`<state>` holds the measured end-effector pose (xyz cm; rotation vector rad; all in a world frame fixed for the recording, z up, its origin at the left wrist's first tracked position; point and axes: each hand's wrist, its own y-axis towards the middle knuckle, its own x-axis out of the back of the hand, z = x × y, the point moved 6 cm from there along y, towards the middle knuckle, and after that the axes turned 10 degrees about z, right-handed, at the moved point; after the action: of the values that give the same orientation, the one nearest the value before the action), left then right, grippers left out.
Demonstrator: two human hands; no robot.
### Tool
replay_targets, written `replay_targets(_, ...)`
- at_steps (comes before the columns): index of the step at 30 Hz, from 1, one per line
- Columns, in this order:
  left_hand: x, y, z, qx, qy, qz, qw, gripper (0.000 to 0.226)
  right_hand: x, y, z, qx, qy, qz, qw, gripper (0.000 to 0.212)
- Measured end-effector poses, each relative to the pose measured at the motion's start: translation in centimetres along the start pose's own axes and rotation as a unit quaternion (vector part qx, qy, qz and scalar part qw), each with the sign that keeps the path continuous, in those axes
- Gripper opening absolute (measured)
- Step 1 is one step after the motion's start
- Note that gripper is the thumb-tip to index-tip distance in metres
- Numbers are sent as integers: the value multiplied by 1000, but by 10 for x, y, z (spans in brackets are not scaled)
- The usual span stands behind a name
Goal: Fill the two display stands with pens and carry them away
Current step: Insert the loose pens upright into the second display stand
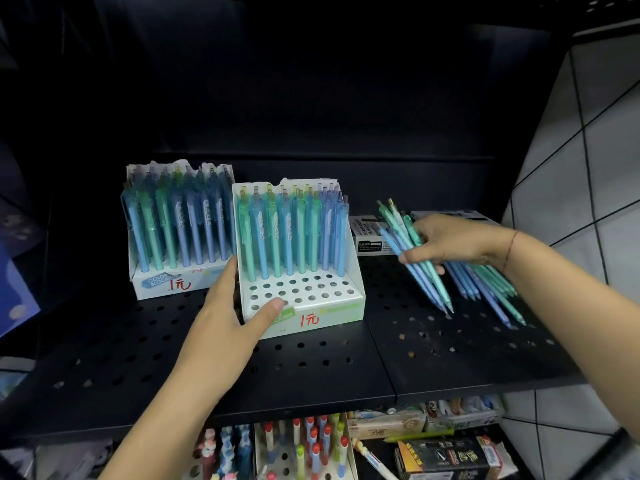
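Your left hand [227, 317] clamps the near-left corner of the front stand [311, 292], thumb across its front lip and fingers along the side wall. Its back rows are full of pens; the front holes are bare. The back stand [162, 282] sits full, just behind to the left. Your right hand [450, 244] grips a bunch [424, 275] of pens, tips down by the shelf [311, 368], well right of the front stand, with loose pens [485, 282] lying under that wrist.

- A black perforated shelf [311, 368] is backed by a dark panel [311, 98].
- White tiling [595, 150] is seen right of the shelf.
- Stationery [446, 455] is stocked below the shelf.
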<state>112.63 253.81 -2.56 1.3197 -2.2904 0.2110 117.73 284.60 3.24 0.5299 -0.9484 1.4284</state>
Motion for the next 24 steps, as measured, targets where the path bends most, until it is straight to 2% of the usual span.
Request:
replay_targets(5, 0, -1, -2, 4, 7, -3, 1000, 88, 2, -5, 2, 80, 87, -86, 989, 19)
replay_targets(9, 0, -1, -3, 6, 11, -8, 1000, 88, 4, -13, 0, 137, 187, -197, 953, 12)
replay_targets(11, 0, -1, -4, 7, 17, -11, 1000, 88, -2, -14, -4, 138, 182, -221, 948, 13)
replay_targets(15, 0, -1, -4, 7, 21, -12, 1000, 88, -9, -17, -5, 115, 156, -224, 955, 16)
replay_targets(20, 1, -3, -8, 2, 26, -36, 999, 86, -12, -17, -3, 112, 157, -186, 963, 19)
replay_targets(24, 7, -17, -39, -120, 79, -133, 981, 75, -4, -38, 19, 147, 213, -181, 949, 25)
